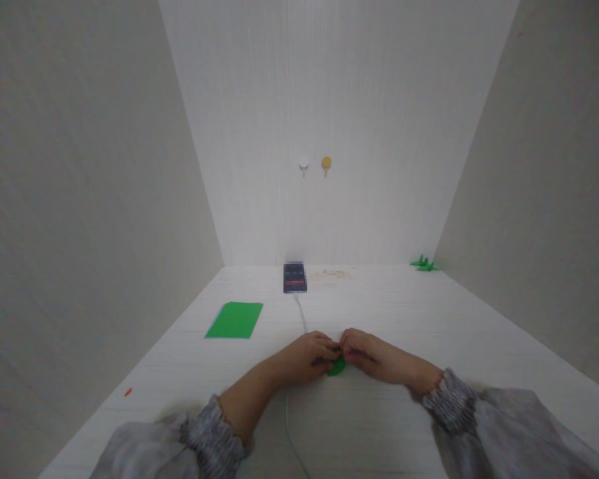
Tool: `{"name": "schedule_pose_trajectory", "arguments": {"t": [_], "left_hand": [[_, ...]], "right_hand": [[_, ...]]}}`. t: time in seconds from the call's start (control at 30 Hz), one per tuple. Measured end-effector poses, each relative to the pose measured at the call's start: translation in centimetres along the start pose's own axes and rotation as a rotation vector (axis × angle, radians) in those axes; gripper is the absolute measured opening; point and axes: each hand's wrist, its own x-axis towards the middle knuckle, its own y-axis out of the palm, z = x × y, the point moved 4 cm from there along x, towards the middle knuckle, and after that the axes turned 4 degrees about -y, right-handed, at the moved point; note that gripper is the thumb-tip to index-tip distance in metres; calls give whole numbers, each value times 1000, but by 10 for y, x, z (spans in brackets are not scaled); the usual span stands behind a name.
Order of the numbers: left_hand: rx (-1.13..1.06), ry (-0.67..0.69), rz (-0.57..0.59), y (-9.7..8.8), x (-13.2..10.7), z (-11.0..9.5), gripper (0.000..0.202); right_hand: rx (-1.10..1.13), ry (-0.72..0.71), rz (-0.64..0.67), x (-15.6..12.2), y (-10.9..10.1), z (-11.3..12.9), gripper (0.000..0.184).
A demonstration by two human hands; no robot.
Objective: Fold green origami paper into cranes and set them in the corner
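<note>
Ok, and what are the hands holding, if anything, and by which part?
A small green piece. The left hand's fingers are at its left side, the right hand's at its upper right; the fingers hide the exact grip.

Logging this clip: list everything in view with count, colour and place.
green piece: one, green, between the hands
green sheets: stack or single unclear, green, left on the table
green folded shapes: apparently two, green, far right corner
dark device: one, dark, pixelated, near the back wall
cable: one visible, white, from the device toward the near edge
small scrap: one, orange-red, left edge
hooks: two, white and gold, back wall
table: one, white
walls: three, pale, back and sides
sleeves: two, grey, forearms
left hand, right hand: two, at the green piece
</note>
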Motion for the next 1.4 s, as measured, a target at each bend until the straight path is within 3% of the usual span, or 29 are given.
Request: {"name": "schedule_pose_trajectory", "arguments": {"t": [0.17, 0.4, 0.73, 0.97, 1.4], "left_hand": [[142, 122, 17, 0, 0, -6, 31], [155, 117, 25, -1, 1, -5, 35], [-28, -57, -48, -4, 1, 0, 17], [-91, -213, -143, 3, 8, 8, 17], [-225, -269, -214, 7, 9, 16, 13]], "right_hand": [[-43, 90, -38, 0, 3, -2, 16], [-77, 165, -103, 0, 6, -3, 13], [-105, 120, -116, 1, 11, -9, 11], [-128, 147, -118, 0, 13, -14, 8], [-160, 141, -151, 0, 18, -21, 9]]}}
